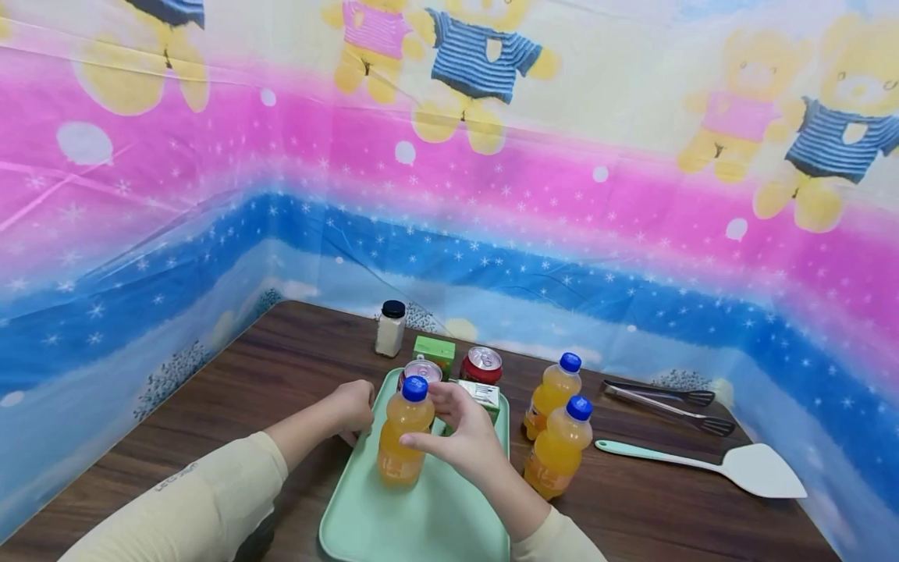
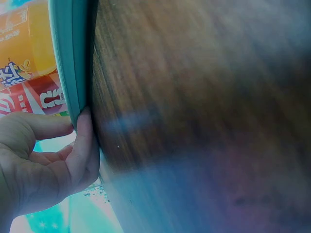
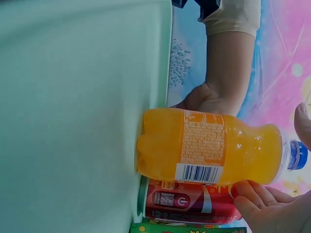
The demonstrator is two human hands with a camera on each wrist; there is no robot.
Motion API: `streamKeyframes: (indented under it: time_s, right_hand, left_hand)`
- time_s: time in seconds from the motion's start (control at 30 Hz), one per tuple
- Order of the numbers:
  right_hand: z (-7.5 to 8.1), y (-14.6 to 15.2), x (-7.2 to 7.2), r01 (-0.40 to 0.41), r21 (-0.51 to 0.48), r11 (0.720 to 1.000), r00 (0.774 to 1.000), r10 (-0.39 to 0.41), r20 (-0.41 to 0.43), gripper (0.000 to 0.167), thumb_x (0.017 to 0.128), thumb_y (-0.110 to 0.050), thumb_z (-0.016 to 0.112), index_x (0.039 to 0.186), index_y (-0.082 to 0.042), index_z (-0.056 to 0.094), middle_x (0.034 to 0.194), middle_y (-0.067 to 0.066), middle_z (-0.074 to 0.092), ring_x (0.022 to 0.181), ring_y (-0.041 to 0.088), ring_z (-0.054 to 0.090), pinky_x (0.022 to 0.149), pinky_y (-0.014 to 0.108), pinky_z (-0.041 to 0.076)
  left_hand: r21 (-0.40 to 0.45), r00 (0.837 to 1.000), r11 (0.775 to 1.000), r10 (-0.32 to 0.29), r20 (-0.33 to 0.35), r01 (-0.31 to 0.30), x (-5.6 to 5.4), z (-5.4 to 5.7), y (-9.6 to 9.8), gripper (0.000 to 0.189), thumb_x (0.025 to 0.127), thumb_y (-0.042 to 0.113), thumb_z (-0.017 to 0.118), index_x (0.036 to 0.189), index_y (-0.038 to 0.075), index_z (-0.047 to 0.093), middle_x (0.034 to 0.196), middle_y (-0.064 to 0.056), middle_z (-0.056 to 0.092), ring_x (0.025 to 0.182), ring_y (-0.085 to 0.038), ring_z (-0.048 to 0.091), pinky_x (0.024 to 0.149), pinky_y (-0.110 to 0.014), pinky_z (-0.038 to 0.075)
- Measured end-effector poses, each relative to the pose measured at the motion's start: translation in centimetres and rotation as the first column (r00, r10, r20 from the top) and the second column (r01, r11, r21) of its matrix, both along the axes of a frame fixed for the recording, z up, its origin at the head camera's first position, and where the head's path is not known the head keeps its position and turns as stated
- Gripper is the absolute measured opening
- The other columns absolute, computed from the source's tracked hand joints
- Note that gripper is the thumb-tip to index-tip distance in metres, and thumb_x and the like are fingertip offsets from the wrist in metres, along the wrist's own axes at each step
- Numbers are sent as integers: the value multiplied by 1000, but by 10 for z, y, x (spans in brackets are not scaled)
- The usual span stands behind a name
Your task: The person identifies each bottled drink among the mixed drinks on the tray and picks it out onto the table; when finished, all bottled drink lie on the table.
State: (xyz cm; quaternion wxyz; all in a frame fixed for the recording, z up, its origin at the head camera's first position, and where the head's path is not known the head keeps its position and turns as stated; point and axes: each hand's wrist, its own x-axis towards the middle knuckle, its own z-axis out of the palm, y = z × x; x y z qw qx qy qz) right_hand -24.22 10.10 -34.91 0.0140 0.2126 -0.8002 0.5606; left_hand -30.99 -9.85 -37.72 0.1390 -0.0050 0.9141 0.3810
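Note:
My left hand [image 1: 354, 407] pinches the rim of the light green tray [image 1: 449, 524], with the thumb on the inner side and fingers outside in the left wrist view. An orange drink bottle [image 1: 406, 437] with a blue cap stands upright on the tray. My right hand [image 1: 469, 433] is beside its upper part, thumb and fingers spread apart around it. In the right wrist view a gap shows between thumb and bottle; the fingertips are near the red can [image 3: 187, 201] behind. Green drink cartons [image 1: 434, 353] stand at the tray's far end, partly hidden.
Two more orange drink bottles [image 1: 558, 449] stand right of the tray. Another red can [image 1: 482, 364] and a black-capped jar [image 1: 391, 328] are at the back. Tongs [image 1: 670, 402] and a white spatula [image 1: 758, 471] lie at the right. A printed cloth [image 1: 449, 257] surrounds the table.

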Motion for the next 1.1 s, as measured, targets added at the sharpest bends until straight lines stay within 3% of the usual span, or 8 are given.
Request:
streamKeyframes:
  time_s: [0.3,0.7,1.1]
  right_hand:
    - [-3,-8,-2,-41,-6,999,999,41,27,66,73,-21,82,128,-9,48,120,3,57,111,22,55,96,44,45]
    - [-3,-14,-4,-27,45,999,1000,27,4,55,75,-24,80,120,-8,53,112,2,60,103,20,59,90,40,50]
    - [-3,-15,-5,-51,-2,999,998,51,25,52,76,-17,79,120,-7,53,114,4,60,105,21,59,92,43,49]
  left_hand:
    - [12,1000,1000,8,13,-8,1,1,0,22,73,-17,62,82,-2,47,76,-16,51,61,-24,58,46,-33,56]
    - [-1,999,1000,-13,-39,13,3,-1,-1,21,74,-16,62,80,-2,47,75,-15,52,60,-23,59,48,-33,56]
    - [1,999,1000,-3,-38,3,1,-3,-1,22,73,-17,62,81,-2,47,75,-15,52,61,-23,59,47,-32,56]
